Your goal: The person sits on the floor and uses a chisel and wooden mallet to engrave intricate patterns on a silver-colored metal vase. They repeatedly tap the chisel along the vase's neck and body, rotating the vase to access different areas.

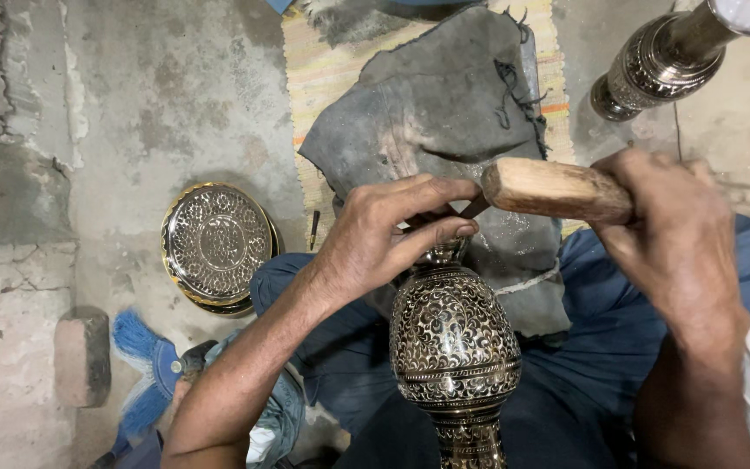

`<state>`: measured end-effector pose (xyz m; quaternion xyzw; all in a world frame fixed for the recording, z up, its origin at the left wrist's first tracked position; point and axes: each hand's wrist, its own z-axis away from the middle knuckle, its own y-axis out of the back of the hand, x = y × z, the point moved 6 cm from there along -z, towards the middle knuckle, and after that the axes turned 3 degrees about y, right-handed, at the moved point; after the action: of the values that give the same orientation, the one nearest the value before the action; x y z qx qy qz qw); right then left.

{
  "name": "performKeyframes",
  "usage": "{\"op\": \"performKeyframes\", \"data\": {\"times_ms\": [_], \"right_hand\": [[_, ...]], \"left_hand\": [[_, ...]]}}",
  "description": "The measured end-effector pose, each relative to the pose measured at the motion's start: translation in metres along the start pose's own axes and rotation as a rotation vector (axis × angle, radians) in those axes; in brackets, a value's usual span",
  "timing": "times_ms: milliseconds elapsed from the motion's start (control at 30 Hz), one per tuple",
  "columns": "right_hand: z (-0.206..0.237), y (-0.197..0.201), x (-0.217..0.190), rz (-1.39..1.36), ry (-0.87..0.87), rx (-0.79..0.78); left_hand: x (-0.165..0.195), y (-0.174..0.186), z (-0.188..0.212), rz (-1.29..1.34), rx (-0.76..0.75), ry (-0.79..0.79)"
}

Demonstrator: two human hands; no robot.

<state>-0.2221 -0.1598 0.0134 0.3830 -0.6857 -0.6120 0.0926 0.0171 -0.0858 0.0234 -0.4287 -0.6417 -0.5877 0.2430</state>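
An engraved metal vase (455, 347) with dark, swirling patterns lies across my lap, its neck pointing away from me. My left hand (384, 234) pinches a thin metal tool at the vase's neck; the tool is mostly hidden by my fingers. My right hand (674, 234) grips a wooden mallet (553, 188), whose rounded head hovers just right of my left fingertips.
An engraved round metal plate (216, 246) lies on the concrete floor to the left. A grey cloth (444, 113) covers a striped mat (323, 78) ahead. Another engraved metal piece (657, 65) stands at the top right. A blue brush (145, 356) and a stone block (82, 356) lie at the lower left.
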Motion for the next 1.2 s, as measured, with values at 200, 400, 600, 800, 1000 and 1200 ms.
{"op": "performKeyframes", "data": {"times_ms": [200, 400, 600, 800, 1000, 1200], "right_hand": [[0.003, 0.001, 0.002, -0.349, -0.014, 0.104], [0.004, 0.005, 0.0, -0.228, -0.179, 0.095], [0.004, 0.007, -0.007, -0.249, -0.126, 0.126], [0.01, 0.003, 0.002, -0.409, -0.093, 0.153], [0.013, -0.004, 0.004, -0.144, -0.109, 0.082], [0.009, -0.005, -0.004, -0.051, -0.112, 0.065]], "left_hand": [[0.005, 0.004, -0.002, 0.026, -0.012, -0.004], [0.009, 0.009, -0.001, 0.029, -0.01, -0.031], [0.007, 0.008, -0.001, 0.041, -0.024, -0.023], [0.002, 0.003, -0.003, 0.044, -0.038, -0.005], [-0.002, 0.004, -0.004, 0.046, -0.065, 0.018], [0.002, 0.009, -0.006, 0.029, -0.064, -0.039]]}}
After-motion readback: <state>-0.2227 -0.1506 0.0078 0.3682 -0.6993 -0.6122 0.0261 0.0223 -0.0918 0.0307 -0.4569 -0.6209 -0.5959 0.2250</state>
